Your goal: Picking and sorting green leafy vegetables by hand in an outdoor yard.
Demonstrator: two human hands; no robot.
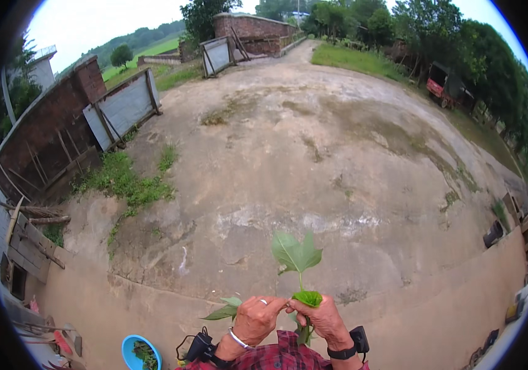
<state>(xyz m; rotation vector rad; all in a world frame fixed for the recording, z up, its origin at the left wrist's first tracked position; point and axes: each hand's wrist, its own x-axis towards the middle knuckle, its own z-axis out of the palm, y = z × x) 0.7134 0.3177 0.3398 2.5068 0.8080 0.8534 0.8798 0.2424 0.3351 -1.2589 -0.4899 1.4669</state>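
Observation:
My left hand (pixel 257 319), with a ring and a metal bangle, is closed with its fingertips meeting those of my right hand (pixel 317 319) in front of the checked shirt. A leafy sprig (pixel 227 312) sticks out to the left from my left hand. From my right hand a large lobed green leaf (pixel 296 254) stands up on its stem, and a bright curled leaf (pixel 307 298) lies over the fingers. More leaves (pixel 304 330) hang below that hand. What the touching fingertips pinch is too small to tell.
At the lower left stands a blue plastic basin (pixel 127 354) holding leafy greens (pixel 144 355). Wooden boards (pixel 30 249) and sticks lean at the left edge. Weeds (pixel 125 180) grow by the brick wall (pixel 46 125). A black container (pixel 493 233) stands at right; a red vehicle (pixel 436 87) is farther off.

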